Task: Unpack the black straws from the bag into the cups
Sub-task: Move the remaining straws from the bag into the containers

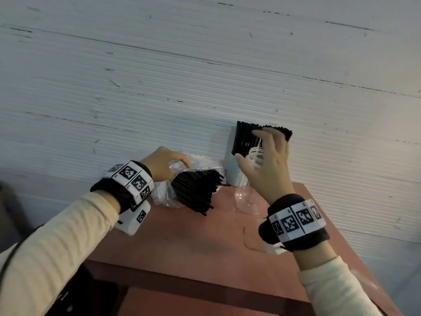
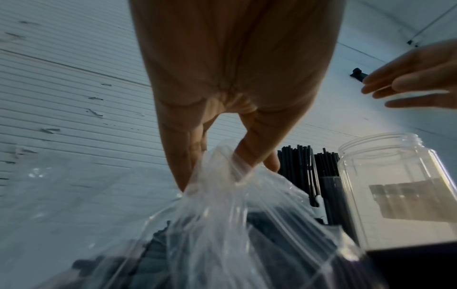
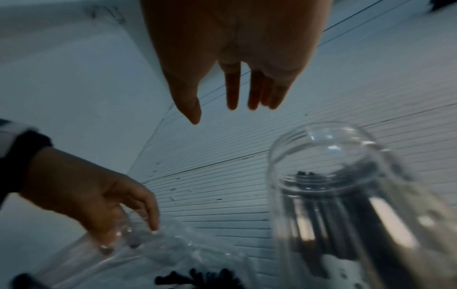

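A clear plastic bag [image 1: 182, 169] of black straws [image 1: 198, 190] lies on the table, mouth toward the right. My left hand [image 1: 175, 164] pinches the bag's upper edge; in the left wrist view the left hand [image 2: 222, 176] has thumb and finger in the bag's film [image 2: 222, 224]. An empty clear jar [image 1: 247, 197] stands right of the bag. Above it hovers my right hand [image 1: 249, 147], fingers straight and holding nothing; the right wrist view shows this right hand [image 3: 213, 114] over the jar [image 3: 333, 185]. Behind the jar, a pale cup [image 1: 233, 172] packed with upright straws [image 1: 243, 137] stands against the wall.
The red-brown table [image 1: 182, 242] is small, with its front edge near me and its right edge just past the jar. A white ribbed wall panel [image 1: 205, 76] rises directly behind the bag and cups.
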The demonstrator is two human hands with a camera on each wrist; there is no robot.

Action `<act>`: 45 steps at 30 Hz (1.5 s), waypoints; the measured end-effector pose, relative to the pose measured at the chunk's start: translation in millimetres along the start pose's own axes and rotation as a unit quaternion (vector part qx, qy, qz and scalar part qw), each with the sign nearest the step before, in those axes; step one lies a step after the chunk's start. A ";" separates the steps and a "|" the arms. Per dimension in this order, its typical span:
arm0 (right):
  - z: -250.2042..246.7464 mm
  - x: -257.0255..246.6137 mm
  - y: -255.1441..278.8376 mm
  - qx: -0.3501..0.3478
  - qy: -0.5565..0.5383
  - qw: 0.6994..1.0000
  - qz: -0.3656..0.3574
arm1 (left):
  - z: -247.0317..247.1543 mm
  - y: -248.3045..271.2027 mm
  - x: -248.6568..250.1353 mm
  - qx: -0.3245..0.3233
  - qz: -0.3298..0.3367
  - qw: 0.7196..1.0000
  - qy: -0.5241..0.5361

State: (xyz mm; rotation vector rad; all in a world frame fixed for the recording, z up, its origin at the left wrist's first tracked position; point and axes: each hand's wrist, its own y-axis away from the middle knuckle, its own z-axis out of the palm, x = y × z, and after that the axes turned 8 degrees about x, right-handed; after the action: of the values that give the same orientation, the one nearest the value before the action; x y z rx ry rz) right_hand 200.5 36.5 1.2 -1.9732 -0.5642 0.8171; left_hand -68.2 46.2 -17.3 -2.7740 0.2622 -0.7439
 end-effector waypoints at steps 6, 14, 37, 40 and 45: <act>59.6 -34.3 -0.1 -0.309 -0.023 0.951 -0.016 | -10.1 1.6 -13.9 0.077 -0.040 0.996 0.005; 129.9 -51.3 -6.5 -0.510 0.130 0.850 -0.034 | -11.7 2.1 -11.3 0.100 -0.096 0.990 0.029; 130.7 -30.0 -7.5 -0.414 0.076 0.907 -0.019 | -10.1 -5.7 -10.0 0.137 -0.079 0.983 0.097; 119.3 -29.0 -4.3 -0.392 0.047 0.919 -0.013 | -8.4 -4.8 -9.1 0.136 -0.074 0.983 0.096; 97.4 -24.0 -6.5 -0.391 -0.008 0.920 0.030 | -5.7 -1.4 -11.0 0.135 -0.071 0.984 0.092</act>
State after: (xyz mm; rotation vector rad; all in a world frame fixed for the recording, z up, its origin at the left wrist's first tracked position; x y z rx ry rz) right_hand 112.5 79.1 -22.2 -2.7165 -0.9491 0.6983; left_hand -80.4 49.0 -17.2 -2.4896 -0.0042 -0.9945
